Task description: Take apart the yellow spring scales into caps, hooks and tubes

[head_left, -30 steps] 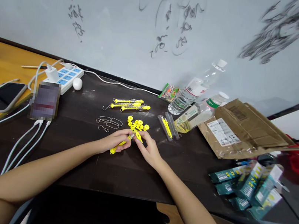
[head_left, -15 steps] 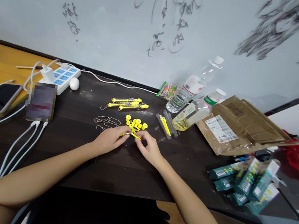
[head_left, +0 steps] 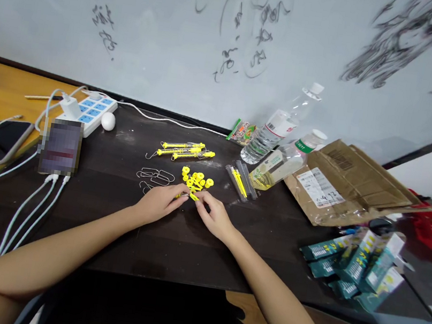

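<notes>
Both hands (L & R) pinch yellow part, fingertips close.

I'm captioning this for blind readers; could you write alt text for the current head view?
Two bare hands, left and right, hold small yellow parts together over a dark table. Beyond them lie loose yellow pieces, metal hooks and yellow-ended tubes; bottles and a cardboard package sit to the right.

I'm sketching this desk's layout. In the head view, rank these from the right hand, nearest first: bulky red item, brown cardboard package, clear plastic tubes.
From the right hand:
1. Clear plastic tubes, just ahead and right.
2. Brown cardboard package, farther right.
3. Bulky red item, far right.
</notes>
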Available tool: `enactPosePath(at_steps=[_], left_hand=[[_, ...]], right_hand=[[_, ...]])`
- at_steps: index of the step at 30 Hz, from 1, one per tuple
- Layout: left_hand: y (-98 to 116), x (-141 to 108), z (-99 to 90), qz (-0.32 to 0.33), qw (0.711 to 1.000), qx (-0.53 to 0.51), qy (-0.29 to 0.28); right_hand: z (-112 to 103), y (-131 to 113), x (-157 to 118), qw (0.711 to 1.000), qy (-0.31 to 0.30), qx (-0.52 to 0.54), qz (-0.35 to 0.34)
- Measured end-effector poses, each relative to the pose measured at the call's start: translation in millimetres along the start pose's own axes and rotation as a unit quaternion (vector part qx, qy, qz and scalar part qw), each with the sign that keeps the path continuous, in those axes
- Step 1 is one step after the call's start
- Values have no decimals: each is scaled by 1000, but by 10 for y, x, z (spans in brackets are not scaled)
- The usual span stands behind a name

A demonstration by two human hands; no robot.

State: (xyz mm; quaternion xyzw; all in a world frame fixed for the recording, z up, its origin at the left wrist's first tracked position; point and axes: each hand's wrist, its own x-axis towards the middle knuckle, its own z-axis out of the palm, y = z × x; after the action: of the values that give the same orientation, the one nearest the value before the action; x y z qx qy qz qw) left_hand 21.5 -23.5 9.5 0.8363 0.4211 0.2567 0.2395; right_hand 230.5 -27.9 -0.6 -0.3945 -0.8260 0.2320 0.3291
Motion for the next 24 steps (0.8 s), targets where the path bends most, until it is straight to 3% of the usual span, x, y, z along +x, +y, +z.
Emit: enactPosePath(at_steps=[11,19,21,24], left_hand=[[-72,15,51,64,997,38,-2],[-79,21,56,90,993,74,-20],[-69,15,59,101,991,81,-20],[-53,4,66,109,989,100,-17]], right_hand=[[40,35,1,992,-39,105,54],[95,104,22,938,-83,304,142],[84,96,27,938,-90,302,145],[55,49,28,960,-97,238,108]])
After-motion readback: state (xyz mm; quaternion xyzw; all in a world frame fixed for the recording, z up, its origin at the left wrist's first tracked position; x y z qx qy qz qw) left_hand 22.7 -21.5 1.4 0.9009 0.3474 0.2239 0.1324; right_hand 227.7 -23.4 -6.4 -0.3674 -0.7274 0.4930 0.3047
